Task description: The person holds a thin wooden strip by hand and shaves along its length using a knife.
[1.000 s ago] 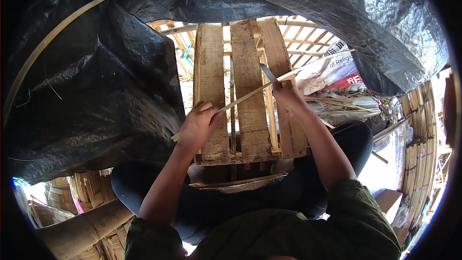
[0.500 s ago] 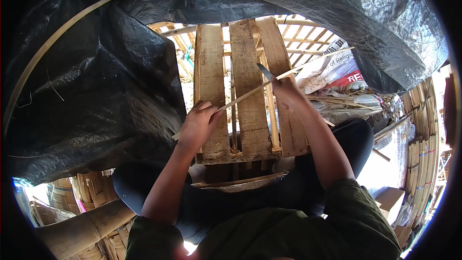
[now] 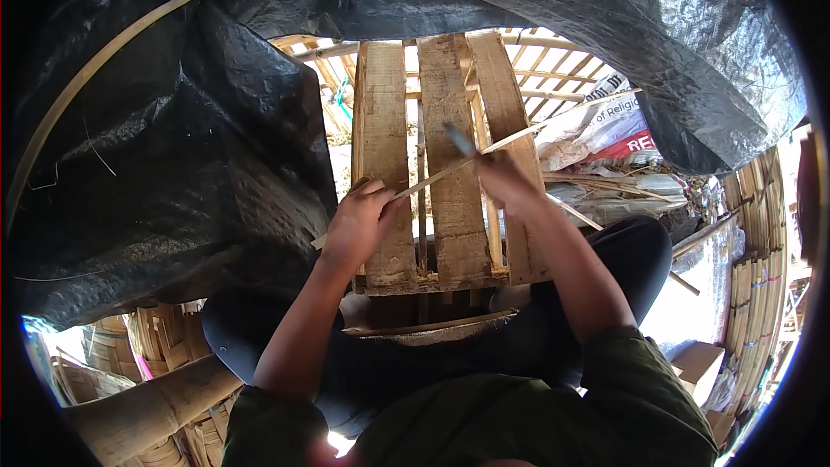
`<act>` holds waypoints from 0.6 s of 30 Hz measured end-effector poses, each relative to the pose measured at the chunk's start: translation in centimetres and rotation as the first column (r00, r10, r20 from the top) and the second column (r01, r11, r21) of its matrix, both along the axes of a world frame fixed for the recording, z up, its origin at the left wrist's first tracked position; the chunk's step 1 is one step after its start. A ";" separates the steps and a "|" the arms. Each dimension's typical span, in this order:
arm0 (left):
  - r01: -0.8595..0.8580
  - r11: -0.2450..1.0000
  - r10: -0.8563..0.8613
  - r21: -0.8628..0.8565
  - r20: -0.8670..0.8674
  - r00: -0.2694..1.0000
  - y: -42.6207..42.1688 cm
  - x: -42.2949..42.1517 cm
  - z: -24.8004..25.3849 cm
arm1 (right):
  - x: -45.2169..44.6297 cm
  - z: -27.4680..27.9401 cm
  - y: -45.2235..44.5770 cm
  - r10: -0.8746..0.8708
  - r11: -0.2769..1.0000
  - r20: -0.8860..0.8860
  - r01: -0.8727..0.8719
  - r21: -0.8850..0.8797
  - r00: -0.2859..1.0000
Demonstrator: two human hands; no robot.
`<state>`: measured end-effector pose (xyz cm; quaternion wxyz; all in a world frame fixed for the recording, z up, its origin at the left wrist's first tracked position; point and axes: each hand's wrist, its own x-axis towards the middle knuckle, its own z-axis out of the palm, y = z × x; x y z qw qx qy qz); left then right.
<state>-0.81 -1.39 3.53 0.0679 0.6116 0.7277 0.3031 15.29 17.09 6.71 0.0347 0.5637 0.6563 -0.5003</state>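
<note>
Black plastic sheeting point(image 3: 233, 147) drapes down the left side and across the top, creased and shiny where daylight catches it. Bright light comes through a bamboo lattice point(image 3: 558, 69) at the far end, and a printed sack point(image 3: 605, 134) with red and black lettering lies to the right of the planks. Farther right stand long bundled bamboo strips point(image 3: 750, 320), with a cardboard box point(image 3: 699, 367) near their lower end. At the lower left, a thick bamboo pole point(image 3: 156, 406) passes by woven bamboo pieces point(image 3: 164, 346). A curved strip point(image 3: 130, 32) lies against the plastic.

Between the person's knees, 3 rough wooden planks point(image 3: 451, 216) run away from the body with gaps between them. A thin pale strip point(image 3: 566, 121) crosses above them on a slant, its near end low beside the left wrist and its far end up over the sack.

Both forearms reach forward from dark green sleeves and angle inward. The left hand point(image 3: 356, 220) is over the left plank, back of the hand up, its fingers curled close together and pinching the strip against the thumb. The right hand point(image 3: 508, 180) is higher, over the gap by the right plank, and closed around a knife point(image 3: 459, 140) whose blade points up and left, beside the strip. Motion blurs that hand; its fingers look bent, but I cannot tell how each 1 sits.
</note>
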 end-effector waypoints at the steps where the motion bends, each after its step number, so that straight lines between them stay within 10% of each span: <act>1: 0.004 1.000 -0.004 -0.003 -0.003 1.000 0.1 -0.2 -0.1 | 0.4 0.0 1.5 -0.045 0.999 0.032 0.045 0.025 0.998; 18: -0.005 1.000 0.006 -0.019 0.048 0.999 0.3 -0.5 -0.3 | -0.1 -2.1 -0.1 0.110 0.982 0.028 -0.113 0.155 0.994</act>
